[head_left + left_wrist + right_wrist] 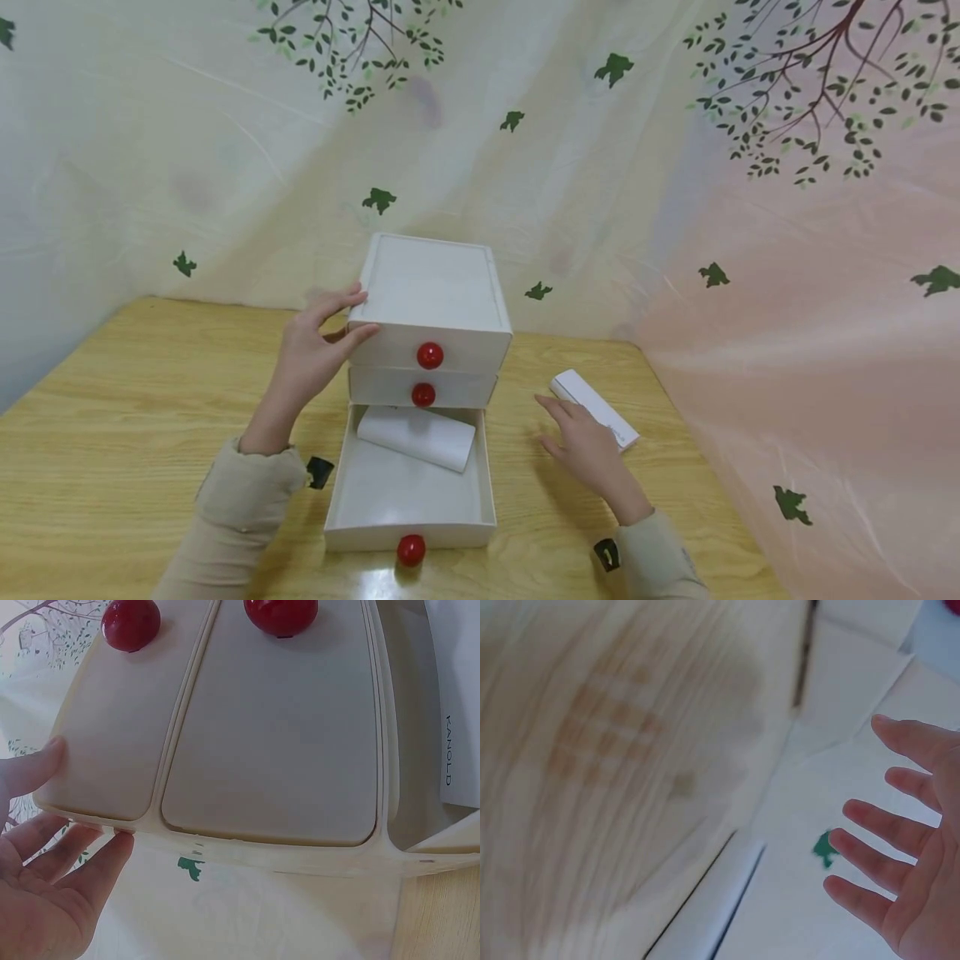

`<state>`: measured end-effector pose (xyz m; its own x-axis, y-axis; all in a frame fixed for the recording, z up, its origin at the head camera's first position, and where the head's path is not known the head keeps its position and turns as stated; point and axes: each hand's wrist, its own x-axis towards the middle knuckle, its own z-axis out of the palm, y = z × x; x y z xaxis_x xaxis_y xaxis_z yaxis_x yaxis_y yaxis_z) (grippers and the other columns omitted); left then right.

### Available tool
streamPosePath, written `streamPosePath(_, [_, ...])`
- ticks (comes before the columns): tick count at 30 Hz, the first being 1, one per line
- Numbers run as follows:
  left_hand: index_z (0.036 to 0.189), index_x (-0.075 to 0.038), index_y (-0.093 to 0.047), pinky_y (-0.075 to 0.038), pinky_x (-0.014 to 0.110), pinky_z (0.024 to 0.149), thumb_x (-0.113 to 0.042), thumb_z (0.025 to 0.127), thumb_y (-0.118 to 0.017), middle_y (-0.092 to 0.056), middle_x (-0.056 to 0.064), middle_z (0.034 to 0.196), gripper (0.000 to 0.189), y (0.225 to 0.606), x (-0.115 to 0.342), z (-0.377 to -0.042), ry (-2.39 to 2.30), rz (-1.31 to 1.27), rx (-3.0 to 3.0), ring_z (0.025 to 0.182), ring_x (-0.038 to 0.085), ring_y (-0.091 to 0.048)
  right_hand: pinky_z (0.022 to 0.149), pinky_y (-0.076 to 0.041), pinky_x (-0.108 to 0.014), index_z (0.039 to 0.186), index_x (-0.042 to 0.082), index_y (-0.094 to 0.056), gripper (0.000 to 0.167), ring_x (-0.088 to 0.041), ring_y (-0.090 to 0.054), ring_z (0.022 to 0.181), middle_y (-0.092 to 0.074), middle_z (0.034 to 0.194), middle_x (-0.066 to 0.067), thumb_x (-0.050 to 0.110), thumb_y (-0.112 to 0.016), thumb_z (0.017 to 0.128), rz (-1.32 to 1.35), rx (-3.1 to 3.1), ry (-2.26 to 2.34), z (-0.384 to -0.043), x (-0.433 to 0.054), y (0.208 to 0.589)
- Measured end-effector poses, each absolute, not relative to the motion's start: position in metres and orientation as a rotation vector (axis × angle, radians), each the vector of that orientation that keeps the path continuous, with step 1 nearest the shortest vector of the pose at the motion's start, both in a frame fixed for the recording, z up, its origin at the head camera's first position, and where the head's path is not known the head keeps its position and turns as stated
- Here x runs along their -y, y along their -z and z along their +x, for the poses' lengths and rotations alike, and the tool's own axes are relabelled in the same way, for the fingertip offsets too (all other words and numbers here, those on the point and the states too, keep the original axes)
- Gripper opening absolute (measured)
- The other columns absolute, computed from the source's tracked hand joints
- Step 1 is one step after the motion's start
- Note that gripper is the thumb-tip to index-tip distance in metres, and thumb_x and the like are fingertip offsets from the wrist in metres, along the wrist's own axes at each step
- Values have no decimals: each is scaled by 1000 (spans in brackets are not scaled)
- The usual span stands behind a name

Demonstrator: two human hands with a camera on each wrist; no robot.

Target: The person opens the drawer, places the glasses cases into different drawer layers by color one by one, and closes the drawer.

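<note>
A white desktop drawer unit (442, 283) with round red knobs stands on the table, its bottom drawer (397, 496) pulled out and the two above closed. My left hand (311, 354) holds the unit's upper left corner, thumb on the front and fingers against the side. In the open drawer lies a slim white box (416, 437); lettering like "KANOLD" shows on it in the left wrist view. My right hand (588, 454), fingers spread and holding nothing, hovers beside a second slim white box (588, 400) on the table, partly covering it.
The wooden table (187, 400) extends on both sides of the unit. A pale curtain (225, 167) with printed leaves and branches hangs behind and to the right. Small black pieces (319, 472) show near both cuffs.
</note>
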<state>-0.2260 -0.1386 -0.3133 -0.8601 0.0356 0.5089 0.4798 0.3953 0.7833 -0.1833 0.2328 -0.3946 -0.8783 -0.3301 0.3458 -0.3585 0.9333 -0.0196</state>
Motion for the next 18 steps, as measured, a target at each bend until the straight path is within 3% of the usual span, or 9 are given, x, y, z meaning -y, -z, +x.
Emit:
streamPosePath(4, [129,-2,-59,-52,46,91,-14,86,-73,-52,14,144,47,313,138,-225,1469,-439,2247,131,34,-50,44,-45,-28,138,16,-53,60,-33,-61,114,-61,132,-9,29,-76,83,430,2813,-73,-192,-248,397])
streamPosePath(10, [129,-2,-60,-52,46,91,-13,86,-73,-52,14,143,47,313,138,-227,1456,-435,2244,131,33,-50,62,-57,-48,137,12,-53,57,-38,-57,118,-58,135,-13,27,-74,85,387,2841,-70,-201,-262,397])
streamPosePath(18, [128,-2,-60,-52,44,90,-12,85,-73,-53,14,143,46,312,138,-226,1445,-441,2240,130,34,-51,80,-54,-60,139,6,-49,54,-45,-52,122,-52,138,-23,25,-67,91,288,2957,-122,-213,-282,397])
